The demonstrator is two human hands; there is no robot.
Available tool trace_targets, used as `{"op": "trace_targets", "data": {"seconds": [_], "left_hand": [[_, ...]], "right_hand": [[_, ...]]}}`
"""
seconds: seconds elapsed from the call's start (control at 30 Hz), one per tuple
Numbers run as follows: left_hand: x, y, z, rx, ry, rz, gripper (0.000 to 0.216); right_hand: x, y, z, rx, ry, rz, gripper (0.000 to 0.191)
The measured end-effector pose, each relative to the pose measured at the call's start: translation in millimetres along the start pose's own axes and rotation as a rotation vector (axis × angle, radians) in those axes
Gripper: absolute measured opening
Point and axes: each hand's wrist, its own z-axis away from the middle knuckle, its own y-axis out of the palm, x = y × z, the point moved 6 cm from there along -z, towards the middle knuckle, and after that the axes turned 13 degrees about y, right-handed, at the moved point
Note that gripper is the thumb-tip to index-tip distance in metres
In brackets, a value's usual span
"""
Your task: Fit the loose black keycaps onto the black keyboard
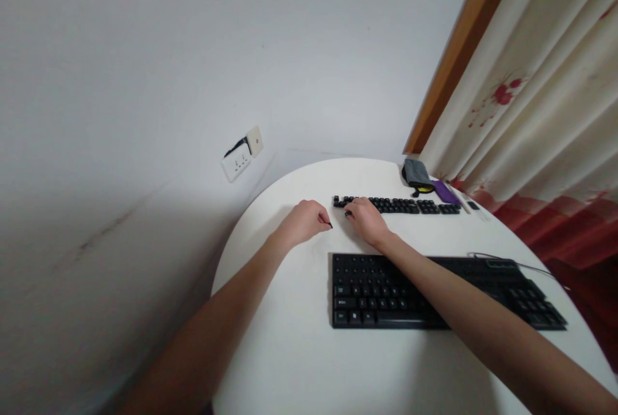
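Observation:
My left hand [305, 222] is closed in a pinch over the table, left of the loose keys. A thin dark piece [331, 225] shows at its fingertips, too small to tell its kind. My right hand [365, 221] pinches a small black keycap [348, 213] in front of the rows of loose black keycaps [400, 205], partly hiding them. Nearer to me lies a black keyboard [357, 303], with my right forearm crossing above it. Its lower left rows carry lettered caps, while its upper left rows look bare, with only small key posts.
A grey pouch [416, 174] and a purple cloth-like item [447, 193] lie at the table's back right. A black cable [512, 262] runs from the keyboard to the right edge. The round white table [290, 350] stands by a wall with a socket [236, 163] and a curtain [545, 100].

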Motion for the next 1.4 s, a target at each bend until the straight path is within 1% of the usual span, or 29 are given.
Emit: {"op": "trace_targets", "data": {"seconds": [0.1,0.23,0.33,0.4,0.43,0.5,0.57,0.67,0.77,0.87,1.07,1.17,1.3,1.4], "left_hand": [[4.8,0.2,-0.4,-0.023,-0.015,0.015,0.003],[6.8,5.4,-1.3,0.012,-0.022,0.038,0.004],[0.5,4.3,1.0,0.055,-0.026,0.080,0.006],[-9.1,4.0,4.3,0.119,-0.019,0.140,0.009],[-15.4,4.6,6.7,0.161,-0.013,0.179,0.011],[-29.9,7.2,12.4,0.248,0.002,0.251,0.014],[-44.6,11.7,18.7,0.336,0.023,0.290,0.016],[-60.7,20.8,27.5,0.460,0.044,0.291,0.016],[-67.0,28.1,32.8,0.525,0.028,0.287,0.016],[-69.7,31.5,34.4,0.542,0.018,0.271,0.014],[-74.5,33.3,34.7,0.530,0.036,0.191,0.011],[-76.7,33.8,35.7,0.510,0.052,0.141,0.009],[-80.4,32.2,36.5,0.469,0.087,0.048,0.006],[-81.3,32.8,37.4,0.488,0.091,0.005,0.004]], "right_hand": [[4.7,-3.6,-1.4,0.018,-0.045,0.065,0.021],[14.4,-5.5,-4.2,0.065,-0.124,0.193,0.024],[17.5,-10.2,-3.4,0.071,-0.128,0.182,0.025],[15.8,-18.4,2.0,0.048,-0.081,0.074,0.021],[14.1,-23.9,7.3,0.029,-0.050,-0.016,0.020],[8.8,-36.5,23.4,-0.016,0.015,-0.242,0.018],[2.6,-46.9,46.0,-0.036,0.074,-0.464,0.014],[-7.3,-53.4,83.5,0.006,0.182,-0.699,0.012],[-14.4,-53.2,113.9,0.044,0.262,-0.825,0.011],[-18.0,-48.1,129.2,0.062,0.312,-0.883,0.010],[-11.1,-35.7,132.4,0.102,0.332,-0.952,0.012],[-2.7,-36.6,133.8,0.097,0.316,-0.951,0.011],[9.6,-39.0,136.0,0.097,0.258,-0.891,0.012],[16.1,-37.2,136.0,0.091,0.208,-0.841,0.013]]}}
